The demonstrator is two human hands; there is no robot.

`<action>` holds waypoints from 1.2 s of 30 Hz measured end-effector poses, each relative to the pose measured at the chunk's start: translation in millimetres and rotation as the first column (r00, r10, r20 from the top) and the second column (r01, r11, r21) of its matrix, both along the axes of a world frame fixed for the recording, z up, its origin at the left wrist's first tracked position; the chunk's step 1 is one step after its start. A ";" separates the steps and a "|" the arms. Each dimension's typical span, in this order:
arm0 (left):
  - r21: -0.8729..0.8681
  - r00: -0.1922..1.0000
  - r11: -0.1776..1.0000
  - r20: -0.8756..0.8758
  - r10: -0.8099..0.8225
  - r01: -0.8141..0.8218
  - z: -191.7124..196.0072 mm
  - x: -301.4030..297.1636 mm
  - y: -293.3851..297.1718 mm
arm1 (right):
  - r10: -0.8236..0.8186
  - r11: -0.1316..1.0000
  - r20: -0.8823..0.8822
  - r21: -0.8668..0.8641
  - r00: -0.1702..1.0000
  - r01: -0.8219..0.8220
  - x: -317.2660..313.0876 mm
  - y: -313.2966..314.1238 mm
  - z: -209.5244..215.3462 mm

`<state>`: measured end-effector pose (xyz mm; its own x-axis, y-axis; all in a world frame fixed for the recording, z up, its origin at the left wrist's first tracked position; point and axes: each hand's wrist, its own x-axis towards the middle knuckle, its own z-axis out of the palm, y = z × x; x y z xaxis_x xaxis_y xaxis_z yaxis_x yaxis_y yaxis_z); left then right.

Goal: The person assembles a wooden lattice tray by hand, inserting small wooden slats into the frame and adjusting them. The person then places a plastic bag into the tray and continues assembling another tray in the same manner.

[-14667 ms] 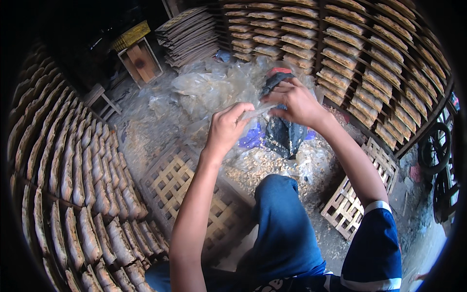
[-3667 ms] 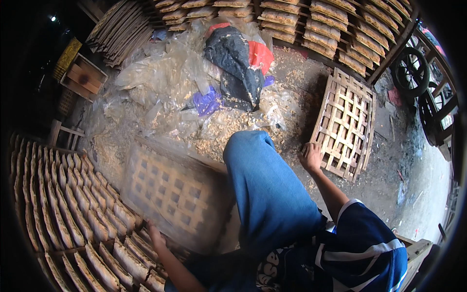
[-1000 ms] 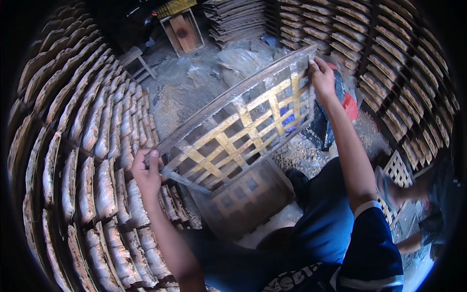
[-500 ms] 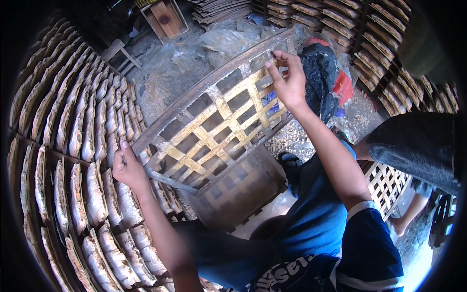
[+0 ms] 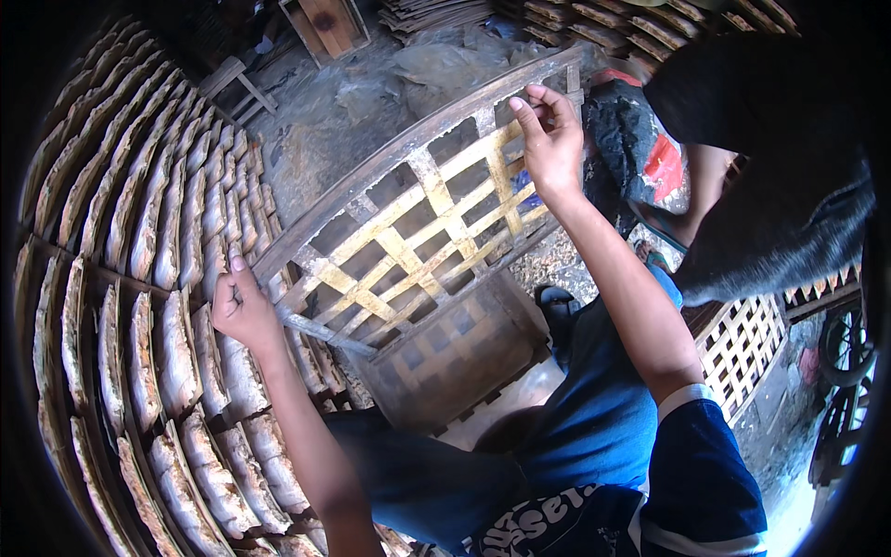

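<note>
Head view: a wood-framed lattice panel (image 5: 432, 184) fills the middle of the frame, tilted, its left end low and its right end near the upper centre. The left hand (image 5: 246, 309) is at the panel's lower left corner, fingers curled in and thumb up; whether the frame is caught between them cannot be told. The right hand (image 5: 554, 148) is over the upper right part of the panel, thumb and fingers bent close together; whether they pinch a strip or only touch it is unclear.

The main risk seems to be a slip: if either hold is as light as it looks, the raised right end could drop or the panel could twist. Its lower edge is close above a darker panel (image 5: 455, 357), though contact is hard to judge; if it leans there, that edge might slide. The left corner lies right beside the close rows of pale slabs (image 5: 181, 357), so a swing to the left could knock or chip them. At the right, another person's leg in dark clothing (image 5: 770, 232) and a sandalled foot (image 5: 682, 227) are near the panel's right end; a bump from there could jar it. The panel's thin strips might also crack under uneven pressure.
</note>
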<state>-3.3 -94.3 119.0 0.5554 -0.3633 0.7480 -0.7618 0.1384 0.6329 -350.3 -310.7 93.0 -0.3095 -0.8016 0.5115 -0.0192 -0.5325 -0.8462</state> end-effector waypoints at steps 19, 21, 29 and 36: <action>0.032 0.980 0.998 0.195 0.045 -0.052 3.6 -1.5 19.8 | 0.047 0.994 -0.071 -0.093 0.996 -0.053 14.4 3.8 -1.1; 0.029 0.978 0.998 0.202 0.052 -0.059 3.4 -0.4 19.9 | 0.052 0.992 -0.116 -0.106 0.992 -0.064 14.3 4.4 1.7; 0.044 0.990 0.995 0.115 0.079 -0.084 1.9 -5.6 8.7 | 0.279 0.959 0.022 -0.056 0.960 -0.277 -18.4 -6.7 1.6; 0.084 0.984 0.986 0.122 0.131 -0.142 8.7 -7.1 16.1 | -0.175 0.956 0.016 0.240 0.985 0.166 -124.3 -30.3 9.3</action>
